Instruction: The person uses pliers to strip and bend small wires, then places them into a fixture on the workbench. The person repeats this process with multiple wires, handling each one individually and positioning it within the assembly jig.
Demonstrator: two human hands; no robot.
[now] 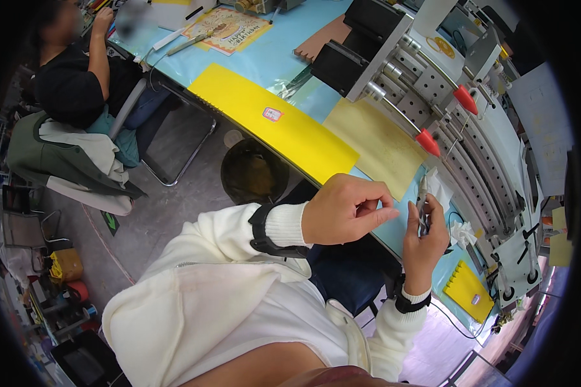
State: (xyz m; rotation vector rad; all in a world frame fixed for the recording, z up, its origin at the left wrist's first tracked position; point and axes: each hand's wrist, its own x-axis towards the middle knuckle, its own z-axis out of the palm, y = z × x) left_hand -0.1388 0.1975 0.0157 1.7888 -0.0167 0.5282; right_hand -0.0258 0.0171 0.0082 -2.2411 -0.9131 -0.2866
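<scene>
My left hand (346, 210) hangs over the near edge of the blue-covered table (372, 173), fingers curled in and thumb pointing to the right. The inside of its fingers is hidden, so I cannot make out whether anything is in them. To its right, my right hand (426, 240) pinches a slim grey tool (423, 201) upright between thumb and fingers. The tool has a narrow upper end, and its exact kind is unclear. Crumpled white tissue (440, 187) lies just beyond this hand. A long yellow sheet (271, 122) runs along the table edge beyond my left hand.
A metal machine frame with rods and red tips (427, 142) stands at the right. Tan paper (374, 138) lies before it, a yellow pad (468, 291) at lower right. A printed card (229, 29) is farther back. Another person (77, 84) sits left; a black bin (254, 171) stands below.
</scene>
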